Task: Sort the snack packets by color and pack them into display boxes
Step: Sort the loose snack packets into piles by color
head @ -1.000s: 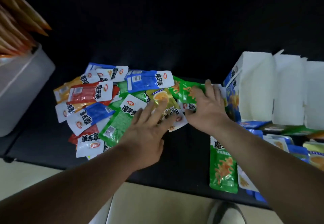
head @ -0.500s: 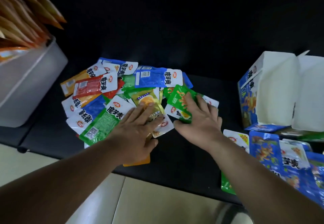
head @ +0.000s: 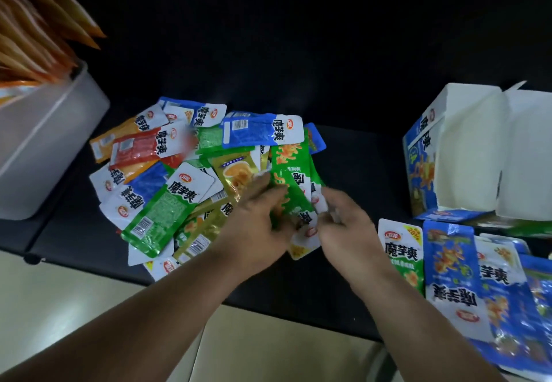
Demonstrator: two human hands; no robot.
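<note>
bunch of green packets (head: 291, 178) held up over the right edge of the mixed pile (head: 167, 178) on the black table (head: 358, 166). left hand (head: 257, 229) — fingers curled round its lower end; right hand (head: 346, 229) pinches the same end, fingers bent. open display box (head: 466, 148), white inside, stands well right — blue packets (head: 448, 277) lying before it.

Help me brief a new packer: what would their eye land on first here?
The bright jumble of mixed packets in the middle of the black table, where the left hand and right hand hold a few green packets up together. At right, an open white display box stands behind laid-out blue packets.
</note>
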